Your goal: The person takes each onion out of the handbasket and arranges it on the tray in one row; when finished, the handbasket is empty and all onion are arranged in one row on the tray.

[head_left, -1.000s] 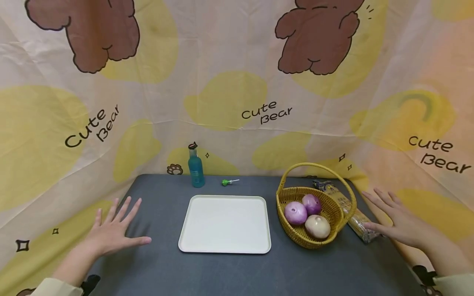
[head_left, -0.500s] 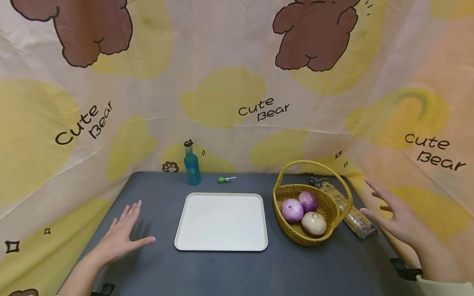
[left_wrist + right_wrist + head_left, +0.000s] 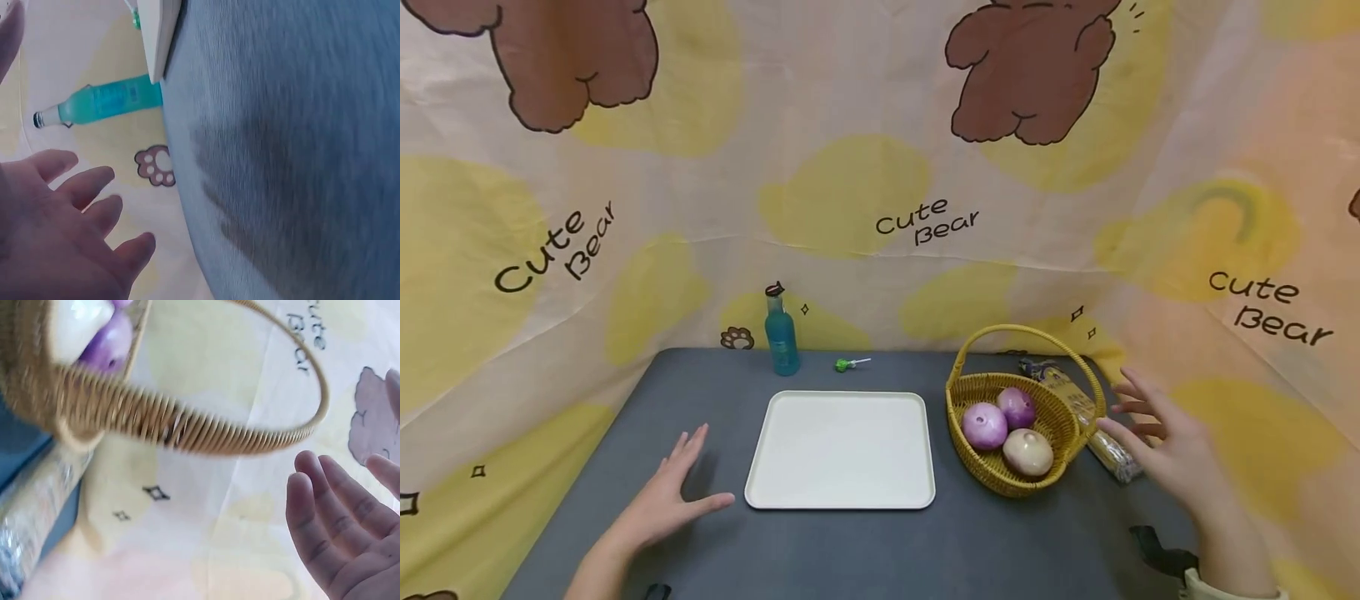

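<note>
Yellow wicker: your basket (image 3: 983,471) is standing just to the right of the white tray (image 3: 840,450), apart from it, on the dark grey surface (image 3: 842,554). Its handle (image 3: 1033,328) is arching upward. Inside, three onions are lying together: a light purple onion (image 3: 985,426) on the side toward the tray, a darker purple onion (image 3: 1017,407) at the back and a pale onion (image 3: 1028,452) at the front.

Left hand (image 3: 666,496): you are holding it in the air to the left of the tray, its thumb pointing trayward, its fingers relaxed and gripping nothing.

Right hand (image 3: 1168,454): you are holding it to the right of the tray, beyond the basket, fingers loosely bent and released. Per the right wrist view, the fingertips are hovering near the handle, a gap showing; I cannot tell whether the thumb is making contact.

Behind the tray's far left corner, a blue-green bottle (image 3: 782,342) is standing upright. Behind its far edge, a green lollipop (image 3: 842,365) is lying, stick pointing right. Right of the tray, past the basket, a long wrapped packet (image 3: 1116,450) is lying. Printed cloth (image 3: 850,208) is hanging behind the tray.
</note>
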Action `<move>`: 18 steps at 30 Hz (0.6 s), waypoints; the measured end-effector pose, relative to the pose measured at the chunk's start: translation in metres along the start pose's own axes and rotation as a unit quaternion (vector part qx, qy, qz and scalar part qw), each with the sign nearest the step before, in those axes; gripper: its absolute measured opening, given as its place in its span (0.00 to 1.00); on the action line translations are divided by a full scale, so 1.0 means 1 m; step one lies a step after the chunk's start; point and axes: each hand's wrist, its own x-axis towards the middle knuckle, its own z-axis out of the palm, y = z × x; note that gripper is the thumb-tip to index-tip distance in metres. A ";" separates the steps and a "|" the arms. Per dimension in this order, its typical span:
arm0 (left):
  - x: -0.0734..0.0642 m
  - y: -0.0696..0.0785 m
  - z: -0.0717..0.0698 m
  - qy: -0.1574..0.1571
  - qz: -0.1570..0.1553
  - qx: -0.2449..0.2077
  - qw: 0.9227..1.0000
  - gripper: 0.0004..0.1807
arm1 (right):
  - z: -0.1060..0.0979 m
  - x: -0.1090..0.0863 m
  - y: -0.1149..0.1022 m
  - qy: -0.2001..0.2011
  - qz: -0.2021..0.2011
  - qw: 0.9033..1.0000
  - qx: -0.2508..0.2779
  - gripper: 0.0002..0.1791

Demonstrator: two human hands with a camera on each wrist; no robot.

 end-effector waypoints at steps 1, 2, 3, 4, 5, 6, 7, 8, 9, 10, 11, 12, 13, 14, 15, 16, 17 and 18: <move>0.001 0.001 0.002 -0.003 -0.001 -0.001 1.000 0.64 | 0.003 0.000 -0.001 0.009 -0.010 1.000 0.006 0.49; 0.001 0.002 0.003 -0.006 -0.004 -0.002 1.000 0.64 | 0.006 0.000 -0.003 0.017 -0.015 1.000 0.013 0.49; 0.002 0.004 0.005 -0.009 -0.007 0.000 1.000 0.64 | 0.009 0.000 -0.005 0.020 -0.021 0.999 0.020 0.49; 0.002 0.006 0.006 -0.010 -0.010 0.000 1.000 0.64 | 0.012 -0.001 -0.007 0.022 -0.022 0.999 0.024 0.48; 0.002 0.008 0.008 -0.011 -0.013 0.000 1.000 0.64 | 0.015 -0.001 -0.009 0.022 -0.021 0.999 0.032 0.48; 0.002 0.010 0.010 -0.012 -0.019 -0.001 1.000 0.64 | 0.018 -0.002 -0.010 0.020 -0.018 0.999 0.041 0.47; 0.002 0.012 0.012 -0.015 -0.026 -0.002 1.000 0.64 | 0.021 -0.002 -0.011 0.018 -0.015 0.999 0.048 0.47; 0.002 0.013 0.015 -0.019 -0.033 -0.003 0.999 0.63 | 0.024 -0.003 -0.012 0.017 -0.012 0.998 0.056 0.46; 0.003 0.015 0.017 -0.022 -0.037 -0.006 0.999 0.64 | 0.028 -0.003 -0.013 0.016 -0.014 0.998 0.059 0.45; 0.003 0.017 0.021 -0.026 -0.041 -0.011 0.999 0.64 | 0.031 -0.003 -0.013 0.016 -0.013 0.998 0.062 0.45; 0.004 0.018 0.024 -0.033 -0.044 -0.013 0.998 0.65 | 0.035 -0.004 -0.012 0.015 -0.014 0.998 0.067 0.44; 0.006 0.019 0.027 -0.039 -0.047 -0.015 0.998 0.66 | 0.038 -0.005 -0.013 0.016 -0.013 0.997 0.070 0.43; 0.007 0.020 0.030 -0.044 -0.048 -0.017 0.998 0.66 | 0.041 -0.006 -0.014 0.017 -0.012 0.998 0.067 0.42; 0.009 0.021 0.032 -0.048 -0.049 -0.019 0.997 0.67 | 0.045 -0.007 -0.014 0.018 -0.010 0.998 0.064 0.41; 0.010 0.021 0.035 -0.053 -0.050 -0.021 0.997 0.68 | 0.049 -0.008 -0.015 0.015 -0.007 0.998 0.061 0.40; 0.011 0.022 0.037 -0.057 -0.052 -0.022 0.997 0.69 | 0.052 -0.009 -0.016 0.010 -0.003 0.998 0.058 0.39; 0.012 0.023 0.040 -0.061 -0.056 -0.023 0.996 0.69 | 0.056 -0.010 -0.017 0.005 0.002 0.998 0.055 0.38; 0.012 0.023 0.042 -0.065 -0.062 -0.023 0.996 0.70 | 0.061 -0.011 -0.018 -0.003 0.008 0.999 0.052 0.37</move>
